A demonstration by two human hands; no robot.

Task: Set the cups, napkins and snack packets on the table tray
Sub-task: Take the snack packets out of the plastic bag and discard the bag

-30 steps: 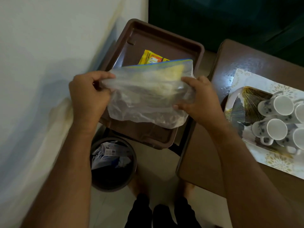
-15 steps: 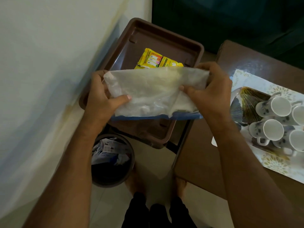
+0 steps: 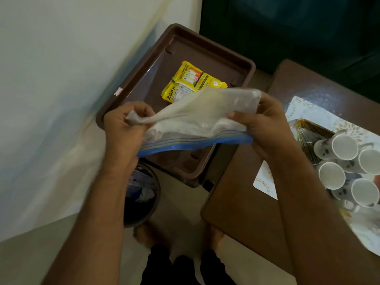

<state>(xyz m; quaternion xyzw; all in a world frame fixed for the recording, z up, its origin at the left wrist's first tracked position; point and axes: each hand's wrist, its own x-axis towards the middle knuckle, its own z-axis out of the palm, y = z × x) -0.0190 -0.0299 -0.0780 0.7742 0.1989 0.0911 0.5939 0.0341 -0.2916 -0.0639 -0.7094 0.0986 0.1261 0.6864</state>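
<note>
Both hands hold a clear zip bag (image 3: pixel 197 124) above the near half of the brown tray (image 3: pixel 144 79). The left hand (image 3: pixel 121 130) has its fingers curled tight round a bunched corner of the bag at about 9 o'clock of the plastic. The right hand (image 3: pixel 265 124) pinches the opposite corner at about 3 o'clock, thumb on the near face and fingers behind. The bag hangs stretched between them with its blue zip edge lowest, toward 6 o'clock (what it holds, if anything, cannot be made out through the cloudy plastic).

A yellow snack packet (image 3: pixel 191 83) lies flat in the tray at about 12 o'clock from the bag, apart from both hands, its near edge hidden behind the plastic.

At 3 o'clock of the right hand, on the dark wooden table (image 3: pixel 242 202), a patterned mat (image 3: pixel 265 182) carries white cups (image 3: pixel 345 149) lying on their sides with their mouths facing the camera, clustered together and well apart from the grip. A round bin (image 3: pixel 144 202) stands on the floor at 6 o'clock of the left hand, below the tray.
</note>
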